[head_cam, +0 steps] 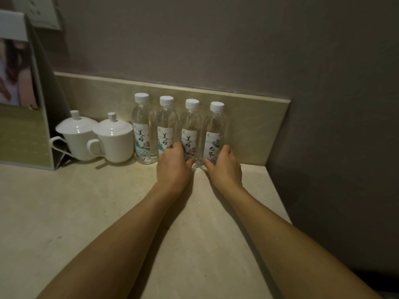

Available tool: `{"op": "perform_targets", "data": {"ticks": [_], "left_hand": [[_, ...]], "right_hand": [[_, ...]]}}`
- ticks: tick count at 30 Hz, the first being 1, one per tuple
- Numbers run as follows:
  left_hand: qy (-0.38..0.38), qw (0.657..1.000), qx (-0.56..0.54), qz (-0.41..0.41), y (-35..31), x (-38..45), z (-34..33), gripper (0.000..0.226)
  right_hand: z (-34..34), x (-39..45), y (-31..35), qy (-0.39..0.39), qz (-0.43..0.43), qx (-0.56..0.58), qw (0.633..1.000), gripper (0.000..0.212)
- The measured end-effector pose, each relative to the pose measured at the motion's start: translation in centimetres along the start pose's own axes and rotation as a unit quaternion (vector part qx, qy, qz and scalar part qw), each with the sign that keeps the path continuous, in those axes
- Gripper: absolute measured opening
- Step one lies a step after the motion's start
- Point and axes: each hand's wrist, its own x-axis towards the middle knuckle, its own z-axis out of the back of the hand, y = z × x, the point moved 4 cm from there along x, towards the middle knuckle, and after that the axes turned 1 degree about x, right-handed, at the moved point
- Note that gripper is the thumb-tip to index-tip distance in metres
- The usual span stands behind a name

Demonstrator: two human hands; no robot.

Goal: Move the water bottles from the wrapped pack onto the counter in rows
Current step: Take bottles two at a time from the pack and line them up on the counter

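Clear plastic bottles (177,130) in row at tabletop (86,201) backsplash. Left hand (173,164) grip holds third bottle (190,132), right hand (225,166) fourth bottle (213,134). Risk: nudge topples neighbours.

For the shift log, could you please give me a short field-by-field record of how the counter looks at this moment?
bottles: four water bottles upright in one row against the backsplash, white caps on
left hand: left hand grips the base of the third bottle, counting from the left
right hand: right hand grips the base of the fourth bottle
cups: two white lidded cups left of the row
other: standing display card at far left
wrapped pack: not in view
surface: counter
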Motion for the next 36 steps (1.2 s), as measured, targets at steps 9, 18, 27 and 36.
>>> {"op": "perform_targets", "data": {"ticks": [9,18,27,36], "left_hand": [[0.025,1.000,-0.018,-0.001,0.1,-0.4,0.5,0.041],[0.045,0.998,-0.029,-0.032,-1.8,-1.6,2.6,0.030],[0.106,0.974,-0.179,-0.086,-9.3,-5.5,2.1,0.029],[0.186,0.949,-0.200,-0.155,-20.4,-13.3,0.2,0.031]], "right_hand": [[0.2,-0.3,0.3,0.032,-0.017,0.007,0.999,0.046],[3.6,-2.4,-0.2,0.006,-0.032,0.042,0.999,0.059],[11.4,-6.1,-3.0,-0.116,-0.030,0.110,0.987,0.040],[22.0,-11.7,-11.4,-0.254,-0.027,0.135,0.957,0.005]]}}
